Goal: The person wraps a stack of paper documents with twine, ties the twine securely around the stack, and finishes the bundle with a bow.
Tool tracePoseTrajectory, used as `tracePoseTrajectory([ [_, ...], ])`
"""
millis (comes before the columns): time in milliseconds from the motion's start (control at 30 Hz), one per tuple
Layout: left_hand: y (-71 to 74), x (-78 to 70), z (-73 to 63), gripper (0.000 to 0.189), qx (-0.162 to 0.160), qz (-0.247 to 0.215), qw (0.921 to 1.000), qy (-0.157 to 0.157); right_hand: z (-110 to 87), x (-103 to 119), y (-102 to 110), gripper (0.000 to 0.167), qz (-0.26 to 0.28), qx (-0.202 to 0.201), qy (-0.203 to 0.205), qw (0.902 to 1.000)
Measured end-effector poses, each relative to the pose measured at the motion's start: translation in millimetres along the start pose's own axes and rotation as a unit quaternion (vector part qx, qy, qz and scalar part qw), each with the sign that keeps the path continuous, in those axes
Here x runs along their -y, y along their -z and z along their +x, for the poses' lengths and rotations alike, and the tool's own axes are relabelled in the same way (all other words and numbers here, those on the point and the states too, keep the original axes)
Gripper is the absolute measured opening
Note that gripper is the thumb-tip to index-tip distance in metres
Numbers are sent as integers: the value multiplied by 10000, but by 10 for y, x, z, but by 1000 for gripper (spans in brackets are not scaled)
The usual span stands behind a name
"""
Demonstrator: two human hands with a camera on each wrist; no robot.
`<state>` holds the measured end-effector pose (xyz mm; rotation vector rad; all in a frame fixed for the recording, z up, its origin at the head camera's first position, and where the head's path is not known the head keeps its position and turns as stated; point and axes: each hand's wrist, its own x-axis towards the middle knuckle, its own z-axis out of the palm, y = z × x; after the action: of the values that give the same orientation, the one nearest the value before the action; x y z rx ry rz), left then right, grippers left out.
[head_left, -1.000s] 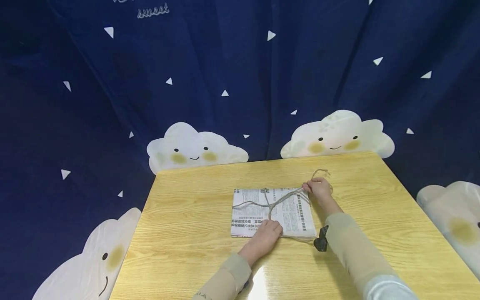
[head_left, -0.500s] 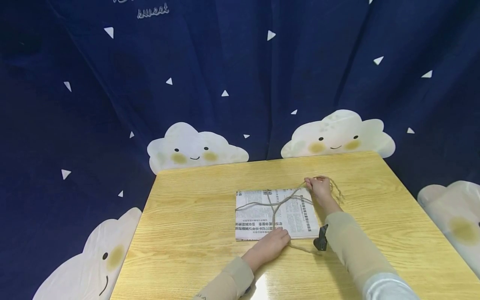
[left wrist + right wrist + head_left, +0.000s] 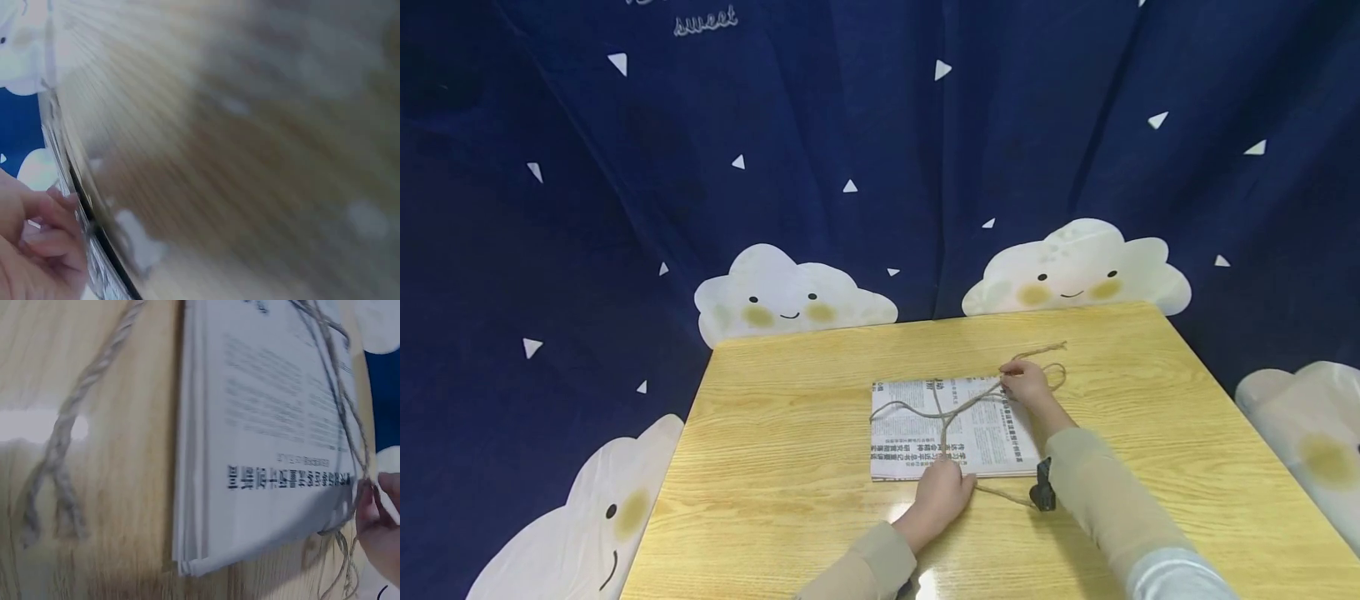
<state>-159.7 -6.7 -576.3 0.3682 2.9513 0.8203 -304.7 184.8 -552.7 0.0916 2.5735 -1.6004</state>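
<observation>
The head and closer right-wrist views share newspapers [image 3: 979, 433].

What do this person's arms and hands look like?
Left hand and right hand are bare. Left sleeve and right sleeve are beige, the latter with pale blue cloth toward the elbow and a black device near the wrist.

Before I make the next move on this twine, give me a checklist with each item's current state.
1. Right hand pinching the twine: ok.
2. Newspaper stack lying flat on the table: ok.
3. Left hand at the stack's near edge: ok.
4. Left hand gripping twine: cannot tell; its fingertips are hidden in the head view and no twine shows clearly there in the left wrist view.
5. Twine drawn straight across the top: not ok; the left run bows, so it's probably slack.
</observation>
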Motion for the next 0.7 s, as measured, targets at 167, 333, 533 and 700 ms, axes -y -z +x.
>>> tracePoseTrajectory([
  [167,-97,-42,-3,46,-102,-727,9955,601,11,-15,-94,25,-2182,497,859,9708],
  [333,-133,-62,6,40,-216,-729,9924,970,10,-57,-160,26,-3624,568,1752,9136],
  [533,-149,-64,34,33,-316,-387,9927,1094,7,-108,-206,30,-3450,857,1370,9246],
  [700,-110,-71,61,32,-181,-245,9921,1220,-18,-164,-196,25,-3532,802,1564,9189],
])
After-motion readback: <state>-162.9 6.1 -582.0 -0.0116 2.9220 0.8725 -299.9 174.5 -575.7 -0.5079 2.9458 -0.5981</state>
